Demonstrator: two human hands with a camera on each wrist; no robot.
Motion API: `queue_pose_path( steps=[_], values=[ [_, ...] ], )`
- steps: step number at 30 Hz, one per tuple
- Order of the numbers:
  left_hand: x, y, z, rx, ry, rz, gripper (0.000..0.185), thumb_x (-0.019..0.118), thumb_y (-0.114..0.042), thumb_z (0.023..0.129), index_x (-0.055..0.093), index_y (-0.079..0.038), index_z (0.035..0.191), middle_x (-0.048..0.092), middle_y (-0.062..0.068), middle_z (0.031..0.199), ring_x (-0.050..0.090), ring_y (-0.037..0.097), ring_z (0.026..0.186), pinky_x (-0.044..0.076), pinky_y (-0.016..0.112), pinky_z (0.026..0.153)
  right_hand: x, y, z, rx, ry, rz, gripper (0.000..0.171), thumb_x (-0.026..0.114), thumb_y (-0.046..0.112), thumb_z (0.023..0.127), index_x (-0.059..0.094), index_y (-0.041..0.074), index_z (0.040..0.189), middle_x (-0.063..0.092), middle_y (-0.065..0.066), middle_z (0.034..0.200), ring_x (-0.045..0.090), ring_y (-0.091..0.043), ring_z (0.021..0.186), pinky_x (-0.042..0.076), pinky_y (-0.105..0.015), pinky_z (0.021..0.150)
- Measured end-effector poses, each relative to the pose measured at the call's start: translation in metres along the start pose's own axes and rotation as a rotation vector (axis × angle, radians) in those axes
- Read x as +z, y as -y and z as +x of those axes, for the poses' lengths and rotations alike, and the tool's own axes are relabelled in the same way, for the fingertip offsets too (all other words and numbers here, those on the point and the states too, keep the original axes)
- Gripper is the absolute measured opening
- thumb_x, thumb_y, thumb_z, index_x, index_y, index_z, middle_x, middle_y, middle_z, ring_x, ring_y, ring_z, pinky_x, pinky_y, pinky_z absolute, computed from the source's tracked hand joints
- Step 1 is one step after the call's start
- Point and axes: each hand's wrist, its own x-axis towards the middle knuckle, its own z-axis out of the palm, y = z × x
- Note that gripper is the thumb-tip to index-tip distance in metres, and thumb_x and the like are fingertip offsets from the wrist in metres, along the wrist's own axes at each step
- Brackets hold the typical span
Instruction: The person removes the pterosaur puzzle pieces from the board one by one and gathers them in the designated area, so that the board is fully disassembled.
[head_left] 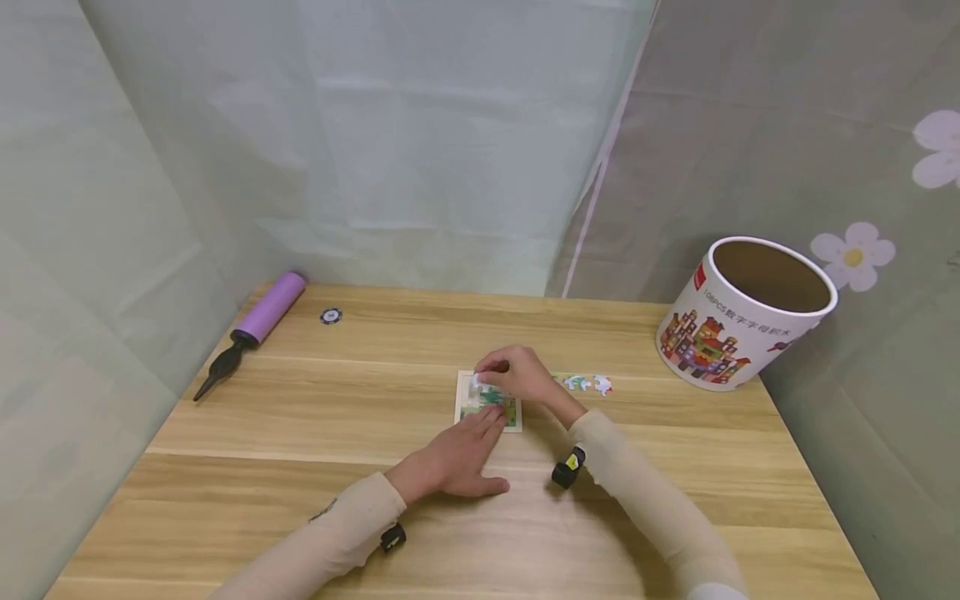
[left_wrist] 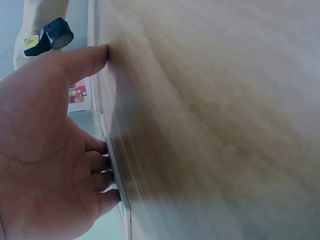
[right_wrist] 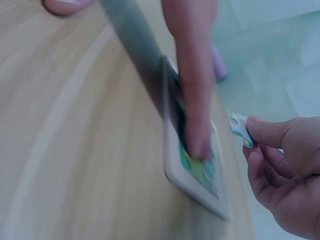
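A small square jigsaw puzzle board (head_left: 461,396) with a pale frame and a green picture lies on the wooden table. My left hand (head_left: 467,457) rests on its near edge, fingers stretched out over the picture and thumb spread onto the table; the left wrist view shows the fingertips (left_wrist: 111,196) at the frame. Above the board's far side, my right hand (head_left: 525,377) pinches a puzzle piece (right_wrist: 239,126) between thumb and fingers. That piece is whitish with some green and is held clear of the board in the right wrist view.
Several loose puzzle pieces (head_left: 577,383) lie right of the board, partly behind the right forearm. A large printed bucket (head_left: 708,337) stands at the back right. At the back left are a purple hand pump (head_left: 272,308) and a poker chip (head_left: 331,316). Fabric walls border the table.
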Motion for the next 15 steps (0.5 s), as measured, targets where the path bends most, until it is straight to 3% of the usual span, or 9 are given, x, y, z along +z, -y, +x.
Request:
queue_pose_path(
  steps=[15],
  values=[
    [0.001, 0.000, 0.001, -0.022, -0.003, -0.014, 0.096, 0.056, -0.061, 0.097, 0.023, 0.003, 0.160, 0.017, 0.019, 0.169, 0.017, 0.032, 0.157, 0.022, 0.043, 0.126, -0.046, -0.020, -0.036, 0.053, -0.066, -0.042, 0.006, 0.077, 0.016, 0.093, 0.082, 0.015, 0.095, 0.078, 0.002, 0.097, 0.070, -0.011, 0.088, 0.059, -0.034, 0.081]
  ],
)
